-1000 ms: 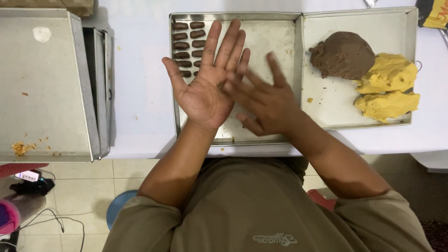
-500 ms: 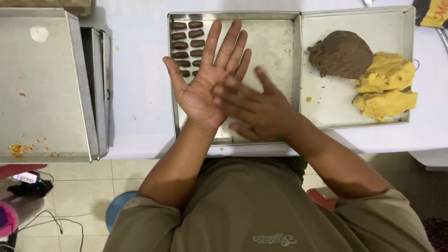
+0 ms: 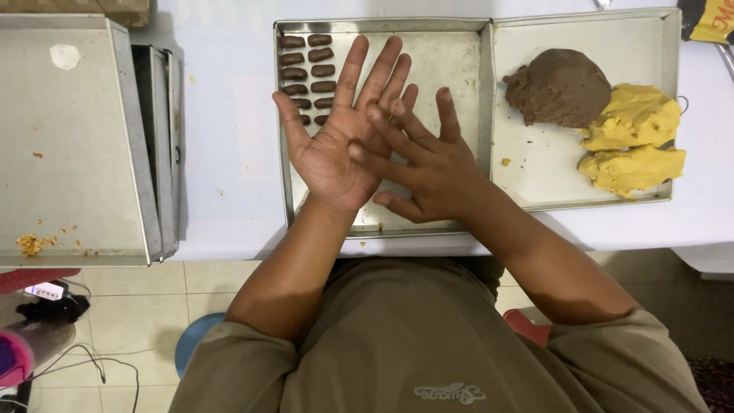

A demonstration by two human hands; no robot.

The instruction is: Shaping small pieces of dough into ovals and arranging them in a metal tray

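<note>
one head-worn camera looks straight down, close over the hands, at the table edge (image 3: 229, 153).

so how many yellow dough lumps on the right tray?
2. The upper yellow lump sits against the brown dough mound; the lower yellow lump lies just below it, near the right tray front edge. They touch each other; none looks hidden.
</note>
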